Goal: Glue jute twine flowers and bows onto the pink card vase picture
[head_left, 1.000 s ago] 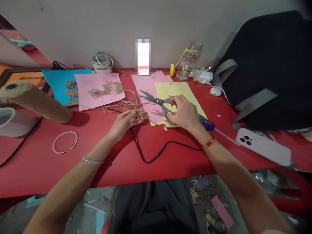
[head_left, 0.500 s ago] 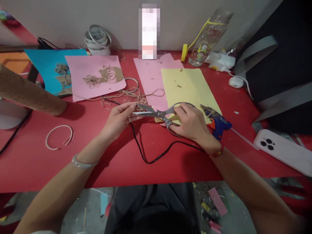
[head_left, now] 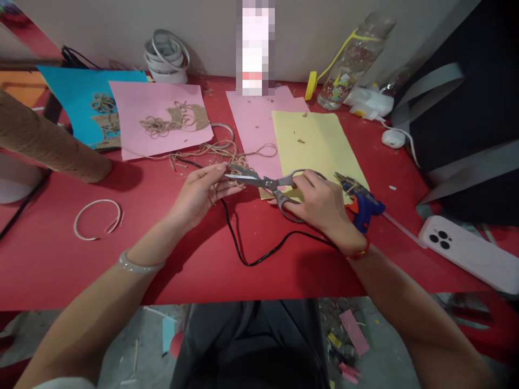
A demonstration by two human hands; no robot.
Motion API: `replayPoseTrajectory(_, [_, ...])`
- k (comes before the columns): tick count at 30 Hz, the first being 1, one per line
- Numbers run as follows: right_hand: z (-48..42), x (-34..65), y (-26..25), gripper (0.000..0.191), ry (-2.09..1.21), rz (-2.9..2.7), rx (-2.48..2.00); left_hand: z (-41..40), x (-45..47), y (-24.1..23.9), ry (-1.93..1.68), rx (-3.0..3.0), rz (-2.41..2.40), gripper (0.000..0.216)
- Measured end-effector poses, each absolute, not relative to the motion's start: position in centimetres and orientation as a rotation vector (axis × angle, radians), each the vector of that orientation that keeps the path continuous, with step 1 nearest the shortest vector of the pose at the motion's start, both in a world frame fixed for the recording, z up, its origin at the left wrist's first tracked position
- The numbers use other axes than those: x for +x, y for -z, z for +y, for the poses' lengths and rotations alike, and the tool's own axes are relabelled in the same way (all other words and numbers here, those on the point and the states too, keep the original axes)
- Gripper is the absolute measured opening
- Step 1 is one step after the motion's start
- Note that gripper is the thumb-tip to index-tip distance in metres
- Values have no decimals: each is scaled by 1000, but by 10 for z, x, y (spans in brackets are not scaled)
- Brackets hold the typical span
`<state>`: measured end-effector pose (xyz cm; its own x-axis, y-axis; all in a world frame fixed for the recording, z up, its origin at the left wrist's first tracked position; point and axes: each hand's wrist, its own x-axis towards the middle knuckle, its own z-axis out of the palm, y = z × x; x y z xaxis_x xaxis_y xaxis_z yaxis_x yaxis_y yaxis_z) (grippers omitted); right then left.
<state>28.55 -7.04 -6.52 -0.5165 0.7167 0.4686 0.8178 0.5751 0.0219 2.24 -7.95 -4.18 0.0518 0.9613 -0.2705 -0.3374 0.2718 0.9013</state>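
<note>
Evidently, this work stands partway, judging by what lies on the red worktop (head_left: 259,283). Nearest its front edge, a thin black cable (head_left: 252,264) dips through the lower middle of the frame. Above it, at the centre, the right hand (head_left: 322,208) has its grip closed on the handles of grey metal scissors (head_left: 268,184), whose blades are slightly parted. The left hand (head_left: 197,197) keeps a narrow grip, thumb to fingers at the blade tips, seemingly on looped tan jute twine (head_left: 238,161); the blades hide much of it, so I can't tell whether anything has been cut through. I'd call this piece untrimmed, with fixing it down left to do. Right of centre, a blue glue gun (head_left: 367,209) rests against the yellow paper sheet (head_left: 324,143), which carries only scraps.

Farther back, left of centre, a pale pink paper sheet (head_left: 132,108) bears a many-looped twine flower (head_left: 154,128) beside a closely laid twine band (head_left: 200,116); that part looks made. Beyond it, upper left, a bright blue paper sheet (head_left: 71,89) carries a similar flower and band, apparently further along.
</note>
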Motion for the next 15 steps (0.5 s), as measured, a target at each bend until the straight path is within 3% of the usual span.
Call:
replayPoseTrajectory(10, [-74,286,64,42,358,-2415,-1378,-79,24,42,-1188,686,1033,18])
replayPoseTrajectory(15, [-74,286,66,38,330,-2417,-1381,-78,23,40,-1166,667,1047,20])
